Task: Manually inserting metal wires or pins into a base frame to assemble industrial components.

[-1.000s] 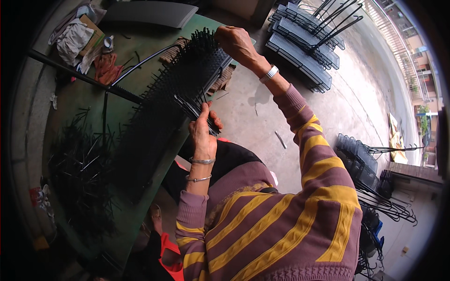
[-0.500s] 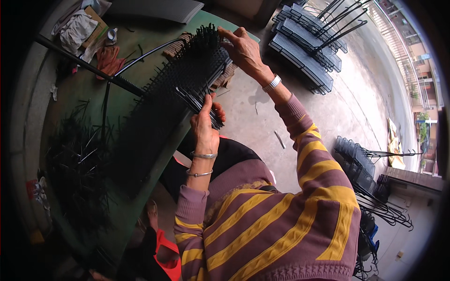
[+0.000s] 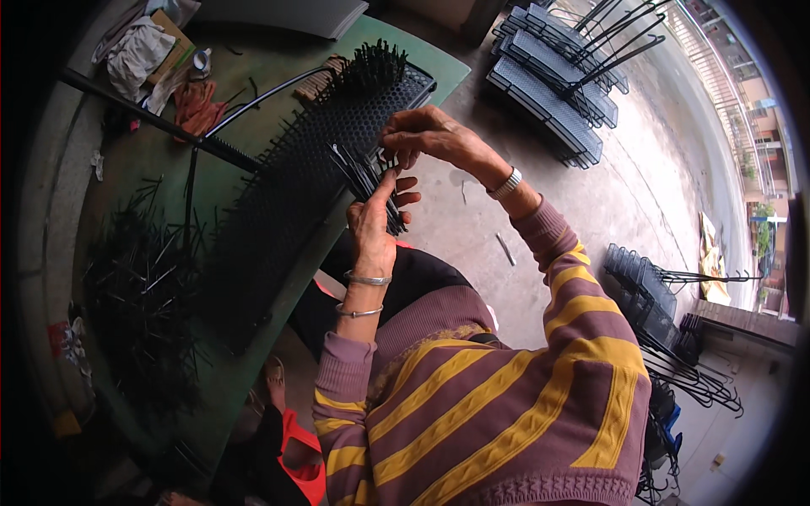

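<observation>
The left hand (image 3: 371,221) grips a bundle of thin black strips (image 3: 351,170) with its thumb across them, above the near edge of the green desk (image 3: 445,66). The right hand (image 3: 440,142) bends its fingers over the bundle's upper end; whether they pinch a strip, I cannot tell. Beside the bundle, a long black mesh panel (image 3: 316,143) lies on the desk, with a thick cluster of upright strips (image 3: 375,69) near its far end. A loose heap of black strips (image 3: 143,308) lies left of the panel.
</observation>
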{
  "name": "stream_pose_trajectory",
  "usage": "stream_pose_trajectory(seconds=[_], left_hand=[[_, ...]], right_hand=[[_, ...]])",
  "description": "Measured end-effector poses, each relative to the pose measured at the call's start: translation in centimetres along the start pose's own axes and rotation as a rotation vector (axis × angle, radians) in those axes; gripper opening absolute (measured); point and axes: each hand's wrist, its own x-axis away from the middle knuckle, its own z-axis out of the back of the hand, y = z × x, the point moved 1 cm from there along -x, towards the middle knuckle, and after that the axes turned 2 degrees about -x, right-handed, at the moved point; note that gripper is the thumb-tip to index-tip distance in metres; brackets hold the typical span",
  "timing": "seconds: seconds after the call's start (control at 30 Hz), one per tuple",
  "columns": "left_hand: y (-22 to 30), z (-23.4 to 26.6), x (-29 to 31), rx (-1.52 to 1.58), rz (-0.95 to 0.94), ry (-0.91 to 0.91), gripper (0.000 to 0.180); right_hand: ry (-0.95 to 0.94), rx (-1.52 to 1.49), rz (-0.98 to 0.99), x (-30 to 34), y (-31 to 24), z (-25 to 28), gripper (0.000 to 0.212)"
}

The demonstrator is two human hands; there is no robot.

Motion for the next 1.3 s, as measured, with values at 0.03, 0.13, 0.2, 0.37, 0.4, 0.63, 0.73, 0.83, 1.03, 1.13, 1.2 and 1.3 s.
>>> stream_pose_trajectory(seconds=[0.03, 0.13, 0.2, 0.37, 0.4, 0.63, 0.73, 0.83, 1.03, 1.13, 1.2, 1.3], left_hand=[[0.0, 0.0, 0.0, -0.002, 0.001, -0.001, 0.029], [0.1, 0.0, -0.1, 0.047, 0.002, 0.025, 0.035], [-0.1, 0.6, -0.6, 0.176, 0.048, 0.022, 0.038], [-0.5, 1.5, -1.6, 0.184, 0.104, -0.007, 0.038], [-0.9, 1.7, -2.0, 0.202, 0.099, 0.008, 0.037], [-1.8, 1.6, -2.3, 0.316, 0.047, 0.039, 0.026], [-1.9, 1.8, -2.3, 0.332, 0.053, 0.034, 0.026], [-1.6, 1.8, -2.0, 0.321, 0.072, 0.020, 0.025], [-1.1, 1.7, -1.4, 0.272, 0.103, 0.068, 0.025], [-1.1, 2.3, -1.8, 0.263, 0.095, 0.001, 0.019], [-1.3, 2.3, -1.7, 0.276, 0.083, -0.002, 0.021], [-1.1, 2.1, -1.5, 0.277, 0.064, 0.000, 0.023]], right_hand=[[0.002, -0.007, -0.006, 0.1, -0.1, 0.0, 0.022], [0.056, 0.039, 0.051, 0.7, -1.1, 0.3, 0.018], [0.235, 0.099, 0.167, 0.5, -1.7, 1.3, 0.016], [0.716, 0.429, 0.585, -1.7, -1.9, 4.4, 0.008], [0.716, 0.429, 0.585, -2.3, -1.7, 4.6, 0.008], [0.780, 0.644, 0.642, -4.9, 0.4, 5.1, 0.007], [0.787, 0.747, 0.635, -4.9, 0.6, 4.6, 0.007], [0.791, 0.773, 0.616, -5.0, 0.5, 4.6, 0.007], [0.767, 0.838, 0.631, -5.2, 0.1, 4.7, 0.006], [0.741, 0.835, 0.594, -5.2, 0.0, 4.6, 0.007], [0.723, 0.828, 0.557, -5.2, -0.2, 4.9, 0.007], [0.637, 0.710, 0.543, -5.5, -0.9, 5.7, 0.008]])
